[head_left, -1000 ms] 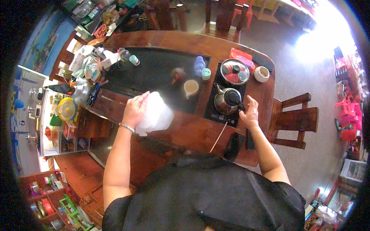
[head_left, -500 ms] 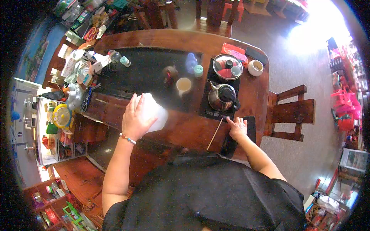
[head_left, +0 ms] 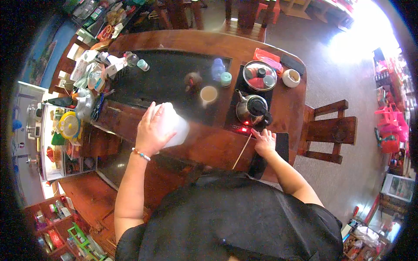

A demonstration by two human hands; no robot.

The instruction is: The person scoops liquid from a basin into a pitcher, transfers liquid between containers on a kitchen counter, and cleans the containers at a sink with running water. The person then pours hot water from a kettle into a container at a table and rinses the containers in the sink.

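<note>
My left hand [head_left: 150, 132], with a beaded bracelet at the wrist, is wrapped round a white, glossy object [head_left: 174, 128] near the table's front edge. The index finger of my right hand [head_left: 264, 141] points onto the front control strip of the black cooktop [head_left: 233, 121], its other fingers partly apart. Red lights glow on that strip beside the fingertip. A steel kettle [head_left: 248, 109] with a black lid and handle stands on the cooktop. Below the strip lies a thin wooden stick [head_left: 242, 152]. Left of the kettle is a cup of light brown liquid [head_left: 209, 94].
Behind the kettle sits a glass-lidded round vessel [head_left: 260, 76], with a white pot [head_left: 291, 78] to its right. A purple bottle [head_left: 218, 69] and a teal-lidded jar [head_left: 225, 79] stand nearby. Clutter fills the table's left end. A wooden chair [head_left: 331, 129] is at the right.
My right hand has moved from beside the kettle handle down to the cooktop's control strip, where red lights have come on. My left hand has spread further over the white object.
</note>
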